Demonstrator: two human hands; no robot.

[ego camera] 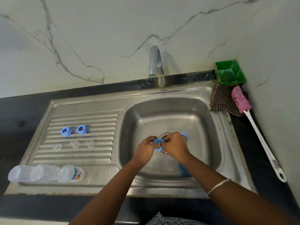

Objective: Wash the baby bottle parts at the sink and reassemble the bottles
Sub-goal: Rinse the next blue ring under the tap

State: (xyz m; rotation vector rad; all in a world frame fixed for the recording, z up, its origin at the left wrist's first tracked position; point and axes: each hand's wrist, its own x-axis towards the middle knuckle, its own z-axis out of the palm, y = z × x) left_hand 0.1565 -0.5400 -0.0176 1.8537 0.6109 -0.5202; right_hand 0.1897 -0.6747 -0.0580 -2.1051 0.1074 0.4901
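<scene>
Both hands hold a blue bottle ring over the sink basin.

On the drainboard [81,161] lie three clear bottles [46,173], two blue collars [73,130] and three clear nipples [73,145]. Over the basin, the left hand [144,150] and right hand [174,146] meet, fingers curled round the blue ring [158,144] between them. A pink bottle brush [254,127] lies on the right counter.
</scene>
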